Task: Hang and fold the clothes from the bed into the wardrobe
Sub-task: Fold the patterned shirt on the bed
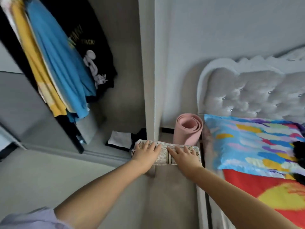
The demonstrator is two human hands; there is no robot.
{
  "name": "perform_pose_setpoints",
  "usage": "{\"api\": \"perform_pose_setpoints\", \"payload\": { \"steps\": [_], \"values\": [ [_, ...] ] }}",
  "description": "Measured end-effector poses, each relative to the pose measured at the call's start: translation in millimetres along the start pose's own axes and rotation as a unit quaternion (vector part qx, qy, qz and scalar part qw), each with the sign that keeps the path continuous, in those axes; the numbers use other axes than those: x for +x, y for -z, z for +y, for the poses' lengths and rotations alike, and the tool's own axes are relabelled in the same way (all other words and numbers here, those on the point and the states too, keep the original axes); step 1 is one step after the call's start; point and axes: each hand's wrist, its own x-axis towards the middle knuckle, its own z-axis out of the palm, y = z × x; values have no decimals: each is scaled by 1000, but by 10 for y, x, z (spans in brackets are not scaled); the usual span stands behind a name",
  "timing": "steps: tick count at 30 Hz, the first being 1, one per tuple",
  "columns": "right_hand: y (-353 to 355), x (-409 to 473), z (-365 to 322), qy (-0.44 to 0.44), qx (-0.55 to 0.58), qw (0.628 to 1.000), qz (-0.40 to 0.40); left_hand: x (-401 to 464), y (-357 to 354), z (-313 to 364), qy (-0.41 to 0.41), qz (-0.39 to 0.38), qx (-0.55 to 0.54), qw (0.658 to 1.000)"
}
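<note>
Nearest the camera, two bare forearms reach forward, a lilac sleeve at the left elbow. The left hand and the right hand both lie palm-down on a folded patterned cloth, a pale bundle with dark line drawings. The fingers of each hand are straight and spread, pressing flat on top of the cloth rather than curling round it; whether thumbs hook underneath cannot be told. The cloth is carried in the air, in front of the edge of the wardrobe's side panel.

Right of the right fingers lies the bed with its bright multicoloured cover and pillow. Just beyond the right fingers stands a rolled pink mat, upright between wardrobe and bed. Beyond the left fingers, low inside the wardrobe, sit folded white and black clothes.

Farther off, left of the fingers, hang a yellow garment, a blue shirt and a black printed shirt. Behind the bed rises a tufted grey headboard.
</note>
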Motion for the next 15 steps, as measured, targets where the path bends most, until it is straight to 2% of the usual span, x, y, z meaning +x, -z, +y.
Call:
{"api": "perform_pose_setpoints", "payload": {
  "steps": [9, 15],
  "values": [
    [310, 1179, -1969, 81, 10, 997, 0, -526, -534, -2156, 61, -49, 8, 997],
    [465, 1736, -2430, 90, 7, 996, -24, -358, -697, -2848, 71, -71, -27, 995]
  ]
}}
